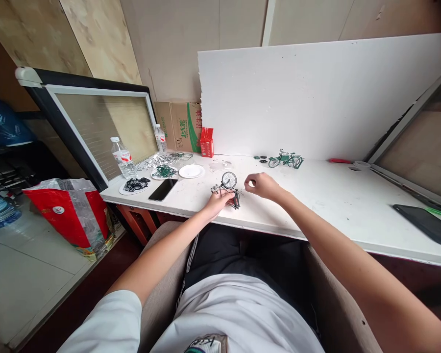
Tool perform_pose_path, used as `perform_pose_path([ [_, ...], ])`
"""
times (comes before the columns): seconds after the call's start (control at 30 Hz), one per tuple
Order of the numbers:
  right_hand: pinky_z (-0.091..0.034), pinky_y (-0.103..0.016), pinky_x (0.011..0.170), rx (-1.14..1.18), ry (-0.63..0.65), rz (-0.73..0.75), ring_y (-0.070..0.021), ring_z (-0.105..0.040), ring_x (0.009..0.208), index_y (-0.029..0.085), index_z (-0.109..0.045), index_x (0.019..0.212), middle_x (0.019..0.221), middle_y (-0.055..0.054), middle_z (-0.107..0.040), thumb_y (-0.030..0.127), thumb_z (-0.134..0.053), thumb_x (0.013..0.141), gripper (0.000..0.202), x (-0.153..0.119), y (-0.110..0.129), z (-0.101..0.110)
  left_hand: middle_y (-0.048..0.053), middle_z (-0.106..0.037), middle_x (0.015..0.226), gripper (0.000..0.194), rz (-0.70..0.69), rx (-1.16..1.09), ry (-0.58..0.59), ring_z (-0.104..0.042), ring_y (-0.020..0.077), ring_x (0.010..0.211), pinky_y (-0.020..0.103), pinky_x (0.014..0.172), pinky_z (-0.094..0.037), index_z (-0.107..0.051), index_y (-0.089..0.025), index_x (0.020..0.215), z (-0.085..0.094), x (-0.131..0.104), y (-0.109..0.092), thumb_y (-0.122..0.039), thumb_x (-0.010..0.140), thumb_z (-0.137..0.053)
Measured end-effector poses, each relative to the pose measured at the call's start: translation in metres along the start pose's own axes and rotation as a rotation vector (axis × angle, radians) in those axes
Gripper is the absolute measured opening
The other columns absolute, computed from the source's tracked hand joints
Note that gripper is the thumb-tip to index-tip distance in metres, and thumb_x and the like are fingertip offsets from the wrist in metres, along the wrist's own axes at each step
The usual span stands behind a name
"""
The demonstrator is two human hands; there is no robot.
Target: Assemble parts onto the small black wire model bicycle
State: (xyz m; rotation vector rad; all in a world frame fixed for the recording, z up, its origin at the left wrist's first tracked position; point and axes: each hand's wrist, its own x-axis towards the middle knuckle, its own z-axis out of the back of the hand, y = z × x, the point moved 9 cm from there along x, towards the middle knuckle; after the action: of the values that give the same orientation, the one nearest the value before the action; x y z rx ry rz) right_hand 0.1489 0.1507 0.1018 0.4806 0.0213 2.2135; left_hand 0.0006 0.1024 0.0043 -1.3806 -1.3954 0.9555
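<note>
A small black model bicycle [229, 181], one spoked wheel pointing up, is gripped in my left hand [217, 202] close to the table's front edge. Part of its frame is hidden behind the fingers. Just to the right, my right hand [263, 186] hovers apart from the bicycle, thumb and forefinger curled together in a pinch. Whatever the pinch holds, if anything, is too small to make out. Farther back stands a finished-looking green model bicycle [286, 159], with small dark pieces [260, 159] lying beside it.
Left on the white table [327, 196] are plates of black parts [135, 184] and green parts [164, 171], a white plate [191, 171], a phone [163, 189] and water bottles [124, 159]. A red box [207, 142] stands behind. A dark tray-like object [426, 224] lies right.
</note>
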Motion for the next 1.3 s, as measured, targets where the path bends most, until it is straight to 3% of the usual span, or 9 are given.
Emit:
perform_pose_path([
  [0.1, -0.036, -0.026, 0.059, 0.312, -0.179, 0.051, -0.0126, -0.044, 0.055, 0.018, -0.075, 0.092, 0.060, 0.002, -0.055, 0.036, -0.059, 0.091, 0.024, -0.018, 0.019, 0.021, 0.008, -0.075, 0.083, 0.022, 0.008, -0.010, 0.004, -0.070, 0.0170, 0.074, 0.031, 0.074, -0.056, -0.071, -0.013, 0.088, -0.001, 0.000, 0.000, -0.032, 0.081, -0.081],
  [0.2, -0.035, -0.025, 0.059, 0.431, -0.226, 0.092, -0.0120, -0.041, 0.056, 0.018, -0.075, 0.093, 0.059, 0.004, -0.049, 0.039, -0.059, 0.092, 0.026, -0.032, 0.035, 0.020, 0.006, -0.074, 0.080, 0.023, 0.007, -0.027, 0.033, -0.069, 0.0174, 0.072, 0.032, 0.074, -0.056, -0.071, -0.014, 0.086, -0.004, -0.001, -0.002, -0.032, 0.079, -0.082],
  [0.57, -0.035, -0.024, 0.062, 0.256, -0.184, 0.156, -0.0128, -0.051, 0.056, 0.020, -0.076, 0.105, 0.063, 0.002, -0.060, 0.038, -0.057, 0.097, 0.027, -0.042, 0.045, -0.011, 0.005, -0.070, 0.075, 0.017, 0.003, 0.007, 0.050, -0.066, 0.0160, 0.070, 0.029, 0.068, -0.053, -0.070, -0.014, 0.079, -0.004, -0.002, -0.003, -0.030, 0.079, -0.078],
  [0.87, -0.039, -0.025, 0.064, 0.076, -0.194, 0.212, -0.0184, -0.068, 0.068, 0.020, -0.075, 0.111, 0.080, -0.006, -0.077, 0.036, -0.052, 0.102, 0.029, -0.049, 0.054, -0.013, 0.004, -0.067, 0.072, 0.021, -0.008, 0.032, 0.053, -0.065, 0.0153, 0.067, 0.029, 0.066, -0.053, -0.068, -0.014, 0.078, -0.005, -0.004, -0.005, -0.032, 0.080, -0.079],
  [1.0, -0.036, -0.027, 0.063, -0.023, -0.187, 0.266, -0.0185, -0.068, 0.068, 0.022, -0.075, 0.113, 0.090, -0.008, -0.080, 0.033, -0.047, 0.105, 0.031, -0.051, 0.059, -0.012, 0.005, -0.071, 0.075, 0.020, -0.007, 0.023, 0.044, -0.066, 0.0166, 0.067, 0.031, 0.066, -0.054, -0.068, -0.015, 0.078, -0.005, -0.004, -0.006, -0.031, 0.081, -0.079],
  [1.3, -0.027, -0.029, 0.058, -0.088, -0.145, 0.320, -0.0176, -0.064, 0.067, 0.022, -0.077, 0.115, 0.086, -0.009, -0.077, 0.035, -0.045, 0.108, 0.035, -0.051, 0.064, -0.007, 0.005, -0.069, 0.073, 0.023, 0.006, 0.003, 0.026, -0.066, 0.0181, 0.066, 0.034, 0.067, -0.056, -0.066, -0.016, 0.077, 0.000, -0.001, 0.000, -0.034, 0.080, -0.081],
])
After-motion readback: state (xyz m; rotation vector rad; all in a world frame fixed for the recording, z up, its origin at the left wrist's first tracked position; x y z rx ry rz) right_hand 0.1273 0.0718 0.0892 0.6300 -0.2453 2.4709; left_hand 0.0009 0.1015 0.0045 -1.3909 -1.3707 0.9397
